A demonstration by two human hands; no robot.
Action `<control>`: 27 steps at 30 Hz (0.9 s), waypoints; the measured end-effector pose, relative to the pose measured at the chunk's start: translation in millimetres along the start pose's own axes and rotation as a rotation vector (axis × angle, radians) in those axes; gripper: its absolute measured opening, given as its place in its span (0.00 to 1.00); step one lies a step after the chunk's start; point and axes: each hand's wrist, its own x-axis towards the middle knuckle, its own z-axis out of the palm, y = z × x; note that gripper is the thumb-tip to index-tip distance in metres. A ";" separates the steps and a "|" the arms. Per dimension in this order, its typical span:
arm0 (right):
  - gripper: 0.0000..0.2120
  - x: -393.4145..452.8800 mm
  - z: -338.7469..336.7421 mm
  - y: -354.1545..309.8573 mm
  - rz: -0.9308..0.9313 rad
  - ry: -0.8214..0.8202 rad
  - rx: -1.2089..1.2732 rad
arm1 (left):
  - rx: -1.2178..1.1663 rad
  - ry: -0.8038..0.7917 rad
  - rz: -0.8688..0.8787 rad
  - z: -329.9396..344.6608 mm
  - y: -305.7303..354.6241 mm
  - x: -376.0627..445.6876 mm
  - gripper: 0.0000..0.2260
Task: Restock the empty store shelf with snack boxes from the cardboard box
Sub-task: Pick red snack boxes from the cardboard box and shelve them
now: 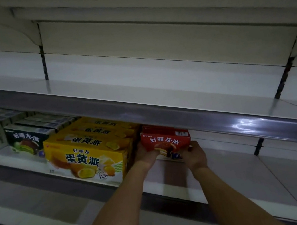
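Item: red snack box, held at both ends, left hand and right hand curled round it, well back from the shelf's front edge, just beside the yellow boxes. Step: placing. Next, probably: settle it flush and release.

The red snack box and yellow boxes look like printed cardboard with a slight sheen. The shelf seems smooth, painted metal; its front rail is glossy, perhaps clear plastic.
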 end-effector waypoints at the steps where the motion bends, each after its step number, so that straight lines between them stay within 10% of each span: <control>1: 0.17 1.2 1.7 -0.1 0.012 0.006 0.012 | -0.007 -0.007 0.006 0.0 -2.0 3.1 0.35; 27: 0.12 -4.6 4.4 -11.9 0.144 -0.024 0.059 | 0.152 0.016 -0.070 -4.6 8.5 1.3 0.29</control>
